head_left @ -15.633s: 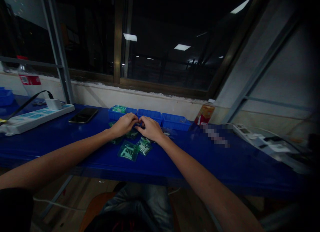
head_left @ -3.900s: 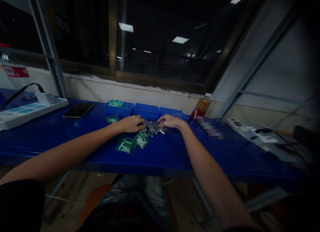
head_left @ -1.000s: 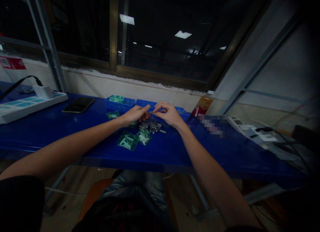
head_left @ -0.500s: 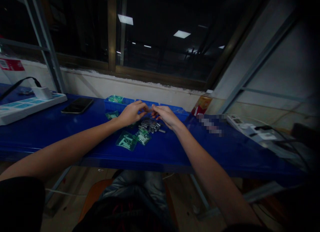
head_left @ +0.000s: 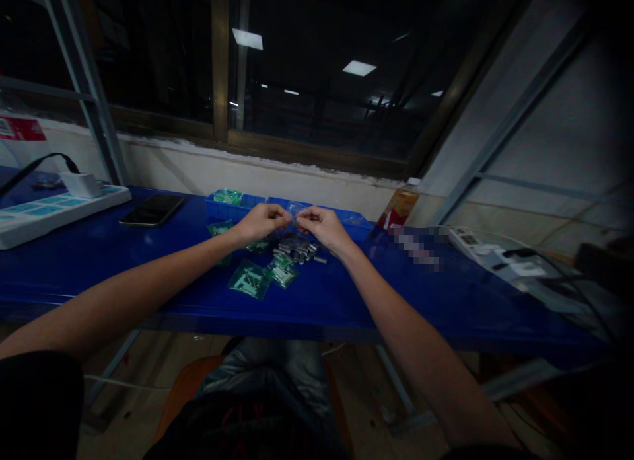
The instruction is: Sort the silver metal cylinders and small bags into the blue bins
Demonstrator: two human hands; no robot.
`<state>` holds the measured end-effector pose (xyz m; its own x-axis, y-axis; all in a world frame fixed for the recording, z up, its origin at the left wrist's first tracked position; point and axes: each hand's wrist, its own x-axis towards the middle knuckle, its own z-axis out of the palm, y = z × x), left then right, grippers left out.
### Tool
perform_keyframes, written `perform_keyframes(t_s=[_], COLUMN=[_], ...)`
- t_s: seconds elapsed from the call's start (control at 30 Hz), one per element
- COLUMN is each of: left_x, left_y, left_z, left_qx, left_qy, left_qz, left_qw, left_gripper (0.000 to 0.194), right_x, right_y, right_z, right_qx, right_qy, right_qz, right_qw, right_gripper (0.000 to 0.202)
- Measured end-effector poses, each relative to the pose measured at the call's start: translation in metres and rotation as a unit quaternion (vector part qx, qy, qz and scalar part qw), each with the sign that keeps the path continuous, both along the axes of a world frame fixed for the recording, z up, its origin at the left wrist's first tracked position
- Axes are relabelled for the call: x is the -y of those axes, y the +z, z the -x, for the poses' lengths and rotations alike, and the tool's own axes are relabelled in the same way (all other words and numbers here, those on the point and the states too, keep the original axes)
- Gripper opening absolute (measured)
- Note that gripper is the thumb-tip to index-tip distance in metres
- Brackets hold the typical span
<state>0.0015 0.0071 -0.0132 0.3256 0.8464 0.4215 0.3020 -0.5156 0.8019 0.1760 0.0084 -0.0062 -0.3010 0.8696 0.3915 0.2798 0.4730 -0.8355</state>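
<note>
My left hand and my right hand meet above the table, fingertips pinched close together. Between them shows a small clear plastic bag, gripped by both. Whether anything is inside it I cannot make out. Just below the hands lies a heap of short metal cylinders. Nearer to me are a flat green-tinted packet and another packet with pale parts inside. Further green packets lie by my left wrist, partly hidden by it.
Blue bins line the back of the blue table. A phone and a white power strip lie at the left. To the right stand a red and yellow package and another power strip with cables.
Both hands have turned slightly, and their fingertips have come closer together. The clear bag shows more plainly between them now. The things on the table have stayed put.
</note>
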Motion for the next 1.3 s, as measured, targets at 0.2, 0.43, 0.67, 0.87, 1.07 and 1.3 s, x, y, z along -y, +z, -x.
perform_keyframes(t_s=[0.2, 0.43, 0.67, 0.87, 1.07, 1.3], left_x=[-0.001, -0.013, -0.016, -0.014, -0.016, -0.011], left_y=[0.001, -0.012, -0.012, -0.007, -0.004, -0.002], left_z=[0.005, 0.022, 0.024, 0.023, 0.021, 0.016], left_qx=[-0.104, -0.418, -0.404, -0.326, -0.225, -0.127], left_qy=[0.046, 0.132, 0.168, 0.186, 0.198, 0.112], left_qz=[-0.101, -0.096, -0.1, -0.142, -0.132, -0.157], left_qw=[0.988, 0.894, 0.894, 0.916, 0.945, 0.973], left_gripper=[0.019, 0.046, 0.045, 0.035, 0.023, 0.016], right_x=[-0.005, -0.043, -0.043, -0.028, -0.027, -0.012], right_y=[0.002, -0.001, -0.008, -0.02, -0.025, -0.01], right_z=[-0.006, -0.064, -0.062, -0.01, -0.002, 0.005], right_qx=[0.102, 0.133, 0.238, 0.292, 0.246, 0.075], right_qy=[-0.056, -0.366, -0.363, -0.196, -0.15, -0.037], right_qz=[-0.115, -0.209, -0.195, -0.097, -0.107, -0.011], right_qw=[0.987, 0.897, 0.88, 0.931, 0.952, 0.996], right_gripper=[0.016, 0.021, 0.029, 0.035, 0.022, 0.041])
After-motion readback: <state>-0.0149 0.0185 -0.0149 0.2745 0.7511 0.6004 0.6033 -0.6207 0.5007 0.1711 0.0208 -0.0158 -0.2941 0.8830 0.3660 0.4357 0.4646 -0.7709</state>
